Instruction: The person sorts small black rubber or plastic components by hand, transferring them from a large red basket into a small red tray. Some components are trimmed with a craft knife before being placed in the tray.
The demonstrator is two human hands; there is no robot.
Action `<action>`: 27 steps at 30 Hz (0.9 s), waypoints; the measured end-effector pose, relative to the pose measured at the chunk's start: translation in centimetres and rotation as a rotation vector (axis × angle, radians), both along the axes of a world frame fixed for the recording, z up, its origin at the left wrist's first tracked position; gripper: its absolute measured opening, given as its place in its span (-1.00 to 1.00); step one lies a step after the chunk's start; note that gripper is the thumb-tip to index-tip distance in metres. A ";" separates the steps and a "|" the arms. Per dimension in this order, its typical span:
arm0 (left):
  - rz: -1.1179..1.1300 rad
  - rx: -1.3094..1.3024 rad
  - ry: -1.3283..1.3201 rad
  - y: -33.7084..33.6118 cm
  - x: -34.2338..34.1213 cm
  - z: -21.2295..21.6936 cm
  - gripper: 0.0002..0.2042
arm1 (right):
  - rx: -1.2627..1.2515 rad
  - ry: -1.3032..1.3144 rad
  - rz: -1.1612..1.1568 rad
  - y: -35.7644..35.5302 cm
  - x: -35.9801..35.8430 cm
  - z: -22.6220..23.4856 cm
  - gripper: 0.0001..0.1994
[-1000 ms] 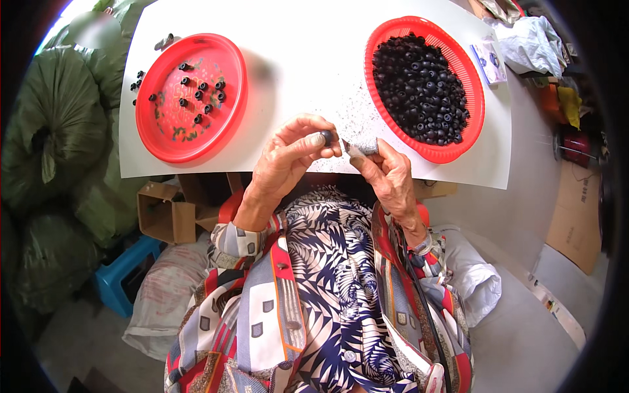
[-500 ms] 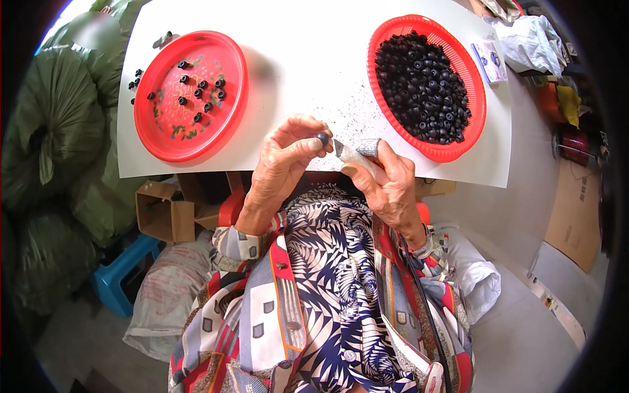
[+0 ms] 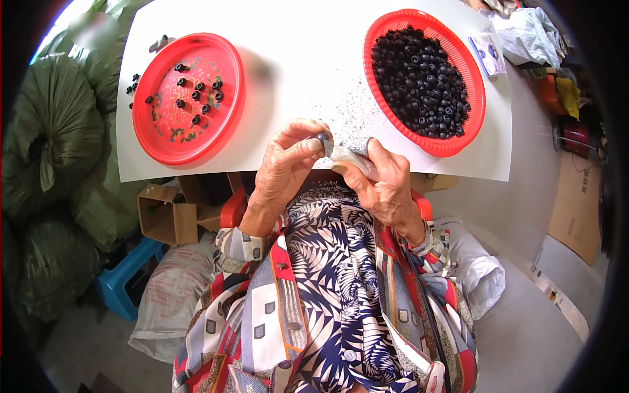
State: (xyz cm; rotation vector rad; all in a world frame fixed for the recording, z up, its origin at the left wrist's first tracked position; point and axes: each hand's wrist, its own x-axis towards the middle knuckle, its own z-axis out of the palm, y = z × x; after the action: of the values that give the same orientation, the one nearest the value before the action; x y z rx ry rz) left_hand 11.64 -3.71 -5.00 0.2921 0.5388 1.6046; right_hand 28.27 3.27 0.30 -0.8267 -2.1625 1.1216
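Note:
Over the table's near edge, my left hand [image 3: 283, 164] pinches a small round black part [image 3: 323, 137] between thumb and fingertips. My right hand [image 3: 388, 183] grips a small blade with a white-wrapped handle [image 3: 354, 160]; its tip meets the black part, though the contact point is too small to make out. A grey speckled sleeve [image 3: 356, 145] covers a finger of that hand. To the left stands a round red tray [image 3: 237, 98] with several black ring-shaped pieces [image 3: 196, 95] on it. At the right, a red slotted basket [image 3: 479, 98] is heaped with similar black parts [image 3: 422, 85].
Dark crumbs [image 3: 347, 98] dot the white table [image 3: 295, 39]. A few black pieces lie left of the tray. A small printed box [image 3: 487, 55] sits beside the basket. Green sacks [image 3: 56, 124], a cardboard box [image 3: 169, 216] and a blue stool [image 3: 124, 278] stand at left.
The blade has moved left against the black part, closing the small gap between them. My right hand has shifted slightly left.

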 end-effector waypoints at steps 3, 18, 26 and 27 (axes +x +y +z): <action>0.000 -0.008 0.004 -0.1 0.0 0.0 -0.80 | 0.019 0.004 0.007 0.0 -0.1 0.2 -0.66; -0.003 0.019 0.052 0.1 -0.1 -0.2 -0.83 | 0.026 0.012 -0.001 0.1 -0.1 0.2 -0.69; 0.036 0.073 0.112 0.2 -0.1 -0.3 -0.84 | 0.007 0.024 0.024 0.1 -0.2 0.0 -0.70; 0.064 0.086 0.167 0.2 -0.1 -0.3 -0.84 | -0.006 0.029 0.022 0.1 -0.2 -0.3 -0.70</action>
State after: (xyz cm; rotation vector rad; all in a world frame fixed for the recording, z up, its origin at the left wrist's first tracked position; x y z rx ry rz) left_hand 11.53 -3.49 -5.27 0.4810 0.6126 1.6771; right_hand 28.08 3.34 0.05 -0.7864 -2.1506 1.1448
